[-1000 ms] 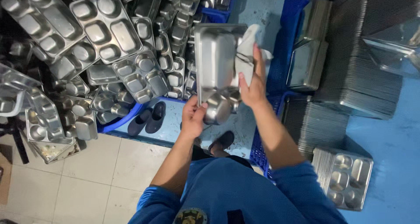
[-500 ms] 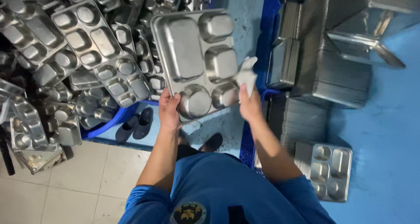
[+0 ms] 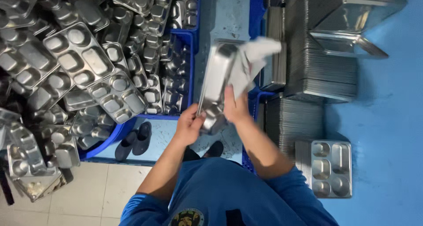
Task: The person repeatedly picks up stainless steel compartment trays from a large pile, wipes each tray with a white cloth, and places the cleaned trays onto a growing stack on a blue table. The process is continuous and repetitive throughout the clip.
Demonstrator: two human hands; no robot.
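Gripping the tray (image 3: 214, 87) at its lower edge, the left hand (image 3: 190, 125) is clamped; the cloth (image 3: 249, 60) is pressed by the right hand (image 3: 235, 108), best wiped firmly.

A single head-worn camera looks almost straight down from above the person's chest, close over both forearms, taking in the floor (image 3: 387, 120) and surrounding tray stacks (image 3: 321, 71).

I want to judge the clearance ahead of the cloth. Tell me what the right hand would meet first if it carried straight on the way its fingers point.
The right hand points up the frame along the held steel tray. Beyond its white cloth, the first thing looks to be the stacked steel trays, though depth is unclear.
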